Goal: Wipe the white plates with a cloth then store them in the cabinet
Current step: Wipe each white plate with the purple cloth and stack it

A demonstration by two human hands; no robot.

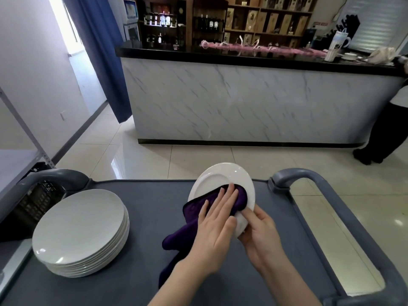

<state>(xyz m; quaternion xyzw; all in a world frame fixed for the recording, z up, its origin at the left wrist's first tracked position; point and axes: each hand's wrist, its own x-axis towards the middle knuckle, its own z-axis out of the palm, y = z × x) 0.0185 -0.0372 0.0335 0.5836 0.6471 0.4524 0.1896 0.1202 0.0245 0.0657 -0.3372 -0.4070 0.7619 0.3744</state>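
A white plate [217, 178] is held tilted above the grey cart top [145, 208]. My right hand [258, 230] grips the plate's near rim from the right, thumb on its face. My left hand [217, 219] lies flat with fingers spread on a dark purple cloth [194, 210], pressing it against the plate's face. The cloth's loose end hangs down toward the cart. A stack of several white plates [80, 230] rests on the left part of the cart top.
The cart has grey handles at the far left [59, 175] and right [326, 191]. A marble-fronted bar counter [242, 102] stands ahead across the tiled floor. A person in dark clothes [384, 129] stands at the right. A metal shelf frame [28, 138] is on the left.
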